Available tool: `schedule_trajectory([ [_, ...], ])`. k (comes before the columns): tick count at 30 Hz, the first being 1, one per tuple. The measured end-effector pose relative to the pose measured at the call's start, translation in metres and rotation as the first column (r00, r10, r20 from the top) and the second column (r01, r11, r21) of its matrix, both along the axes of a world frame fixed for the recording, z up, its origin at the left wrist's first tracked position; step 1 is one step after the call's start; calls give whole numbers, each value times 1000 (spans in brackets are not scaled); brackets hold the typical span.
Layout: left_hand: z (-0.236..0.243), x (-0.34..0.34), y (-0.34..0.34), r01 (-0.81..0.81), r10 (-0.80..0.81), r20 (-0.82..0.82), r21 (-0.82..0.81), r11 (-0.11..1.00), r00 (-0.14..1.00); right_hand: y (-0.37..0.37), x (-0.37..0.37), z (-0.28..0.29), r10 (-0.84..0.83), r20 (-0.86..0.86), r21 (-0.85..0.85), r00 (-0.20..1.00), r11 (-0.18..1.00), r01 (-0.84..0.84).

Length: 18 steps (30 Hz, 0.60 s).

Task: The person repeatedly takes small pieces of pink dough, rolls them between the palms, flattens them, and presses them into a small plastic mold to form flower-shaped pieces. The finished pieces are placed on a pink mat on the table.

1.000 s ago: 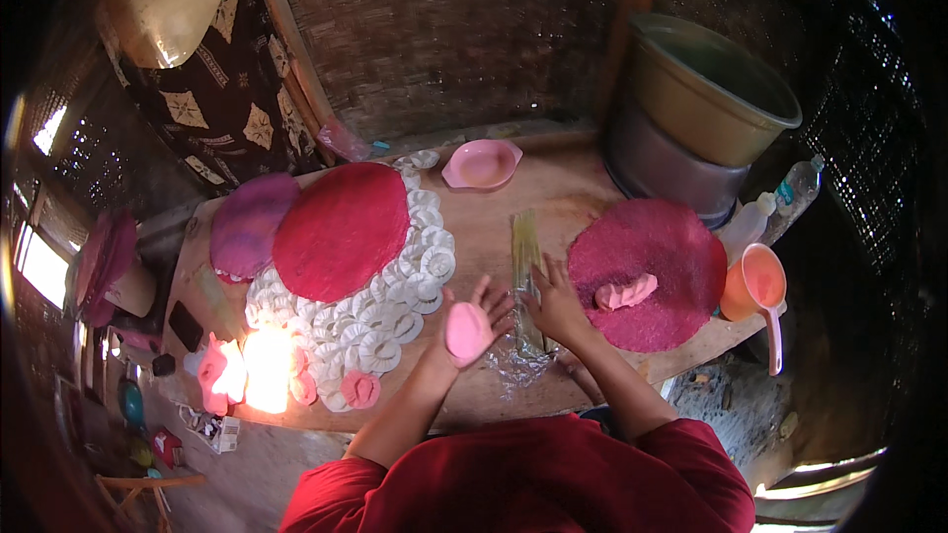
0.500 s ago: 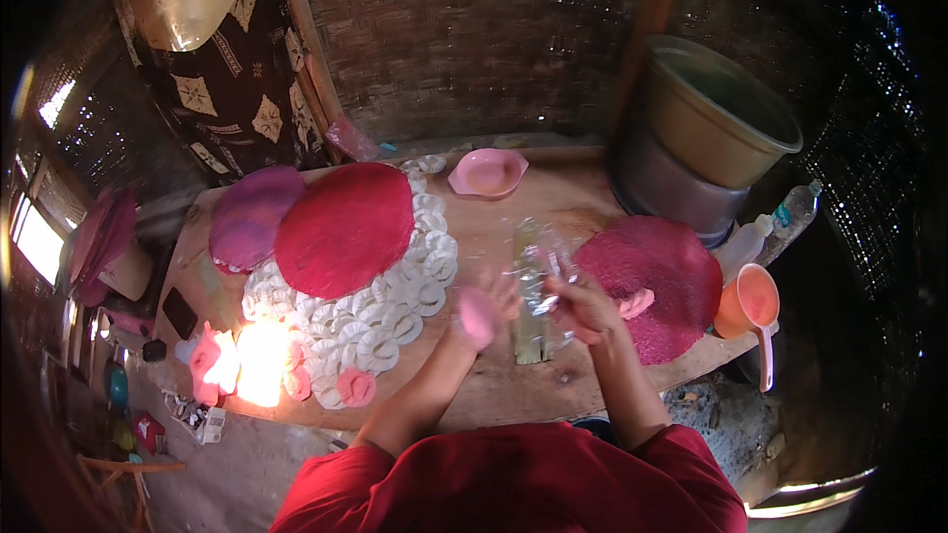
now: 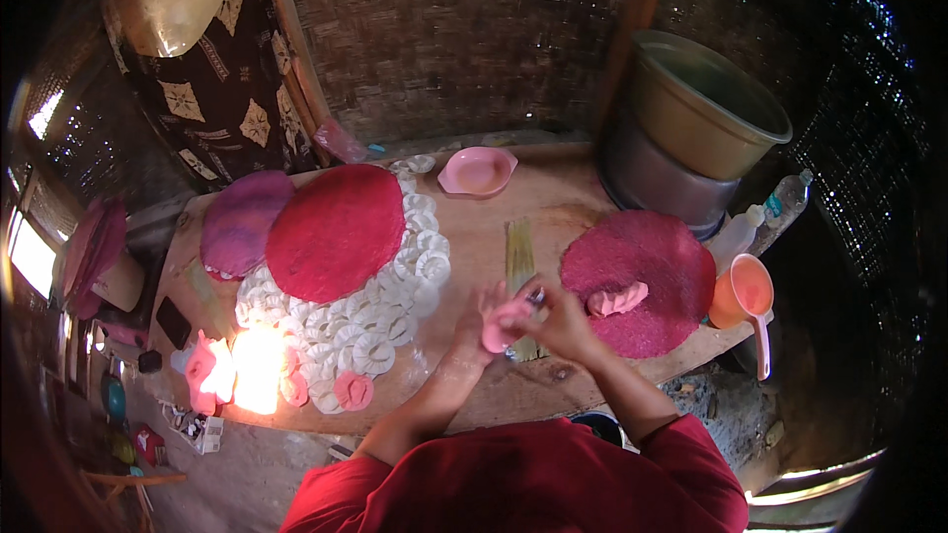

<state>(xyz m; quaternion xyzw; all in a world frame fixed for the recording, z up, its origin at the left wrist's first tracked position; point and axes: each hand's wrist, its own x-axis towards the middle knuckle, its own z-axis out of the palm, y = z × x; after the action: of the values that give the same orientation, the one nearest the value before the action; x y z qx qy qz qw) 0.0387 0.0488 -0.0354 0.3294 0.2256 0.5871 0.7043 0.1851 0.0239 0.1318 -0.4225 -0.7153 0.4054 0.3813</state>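
Note:
My left hand (image 3: pixel 481 321) holds a small pink piece of dough (image 3: pixel 502 323) over the wooden table (image 3: pixel 553 199). My right hand (image 3: pixel 560 318) meets it from the right, fingers pinching the dough and a small thin tool that I cannot make out. Under my hands lies a bundle of pale green strips (image 3: pixel 519 255). To the right sits a round red woven tray (image 3: pixel 640 276) with a pink lump of dough (image 3: pixel 616 298) on it. Left of my hands lie many white ring-shaped pieces (image 3: pixel 385 321).
A red round tray (image 3: pixel 336 229) and a purple one (image 3: pixel 244 221) cover part of the rings. A pink bowl (image 3: pixel 477 171) stands at the back, big metal pots (image 3: pixel 691 133) at the back right, an orange scoop (image 3: pixel 748 296) and a plastic bottle (image 3: pixel 780 202) at the right edge.
My hands came together: the left hand, earlier open with the pink dough on its palm, now closes with the right hand around it. A clear plastic sheet seen earlier near the hands is gone.

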Motion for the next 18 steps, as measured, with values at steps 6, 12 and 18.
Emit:
schedule_trajectory([
  [6,39,8,-60,376,251,-891,396,838,378,58,59,14,-34,-91,-311,995,950,4],
  [12,38,18,-80,544,480,-877,414,730,25,96,41,-90,89,387,-216,918,976,-3],
  [18,25,17,-81,527,538,-842,478,703,47,81,30,-105,-42,792,139,609,984,-113],
])
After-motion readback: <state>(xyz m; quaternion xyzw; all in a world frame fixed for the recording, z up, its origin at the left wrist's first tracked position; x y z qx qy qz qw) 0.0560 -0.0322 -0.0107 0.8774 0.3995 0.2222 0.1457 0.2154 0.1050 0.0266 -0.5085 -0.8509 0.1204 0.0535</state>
